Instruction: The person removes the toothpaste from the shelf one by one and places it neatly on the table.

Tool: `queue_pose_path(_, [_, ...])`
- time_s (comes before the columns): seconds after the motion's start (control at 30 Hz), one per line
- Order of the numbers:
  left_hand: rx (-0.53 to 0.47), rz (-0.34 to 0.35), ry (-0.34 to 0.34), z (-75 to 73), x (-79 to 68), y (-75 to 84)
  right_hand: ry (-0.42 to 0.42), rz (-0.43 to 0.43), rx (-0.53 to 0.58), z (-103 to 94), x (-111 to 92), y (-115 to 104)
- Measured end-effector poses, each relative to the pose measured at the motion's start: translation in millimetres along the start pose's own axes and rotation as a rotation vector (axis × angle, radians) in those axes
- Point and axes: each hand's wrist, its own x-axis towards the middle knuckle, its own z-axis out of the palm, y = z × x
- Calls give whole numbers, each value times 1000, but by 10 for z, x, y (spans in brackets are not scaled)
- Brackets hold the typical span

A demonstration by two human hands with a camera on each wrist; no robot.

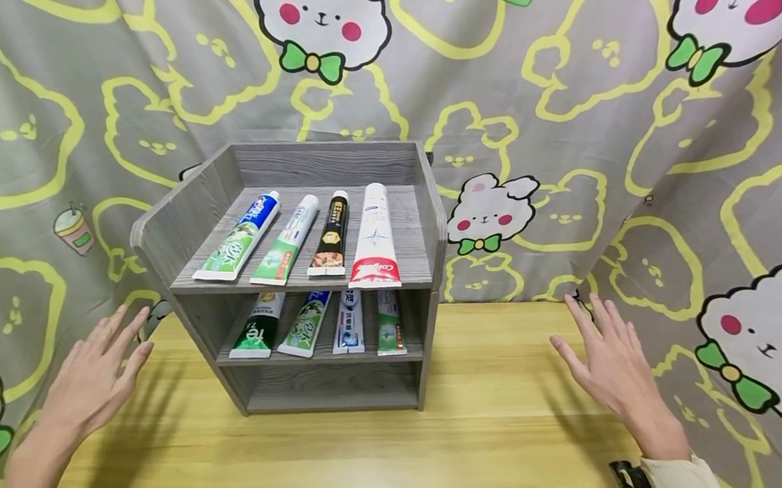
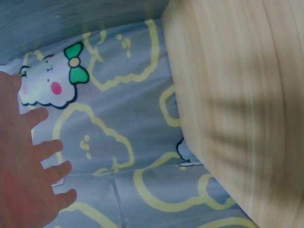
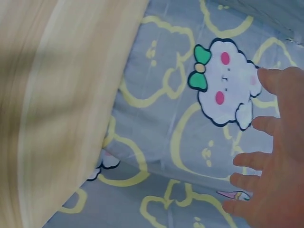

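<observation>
Head view alone shows multicoloured toothpaste tubes (image 1: 329,234) on a grey wood-grain shelf (image 1: 329,167). Left hand (image 1: 92,378) and right hand (image 1: 613,366): grips apart.

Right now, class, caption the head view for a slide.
Left hand and right hand, both empty, flank a gray shelf unit holding four toothpaste tubes on each of two levels.

"Colgate" on the white-and-red toothpaste tube (image 1: 375,232)
</observation>
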Motion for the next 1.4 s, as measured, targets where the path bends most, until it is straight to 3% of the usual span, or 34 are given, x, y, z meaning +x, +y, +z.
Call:
queue_pose_path(0.33, [-67, 2, 109, -106, -14, 129, 34, -6, 75, -120, -13, -275])
queue_pose_path(0.67, [-304, -7, 213, -136, 6, 375, 155, -48, 108, -219, -18, -474])
queue_pose_path(0.9, [-352, -66, 287, -285, 37, 580, 241, -98, 220, -319, -2, -714])
queue_pose_path(1.07, [-412, -41, 334, -419, 65, 783, 251, -128, 291, -383, 17, -893])
queue_pose_path(1.2, [-491, -17, 365, -538, 141, 936, 286, -186, 324, -439, 58, -1034])
queue_pose_path(1.4, [-624, 13, 359, -688, 355, 1104, 331, -240, 423, -588, 139, -1297])
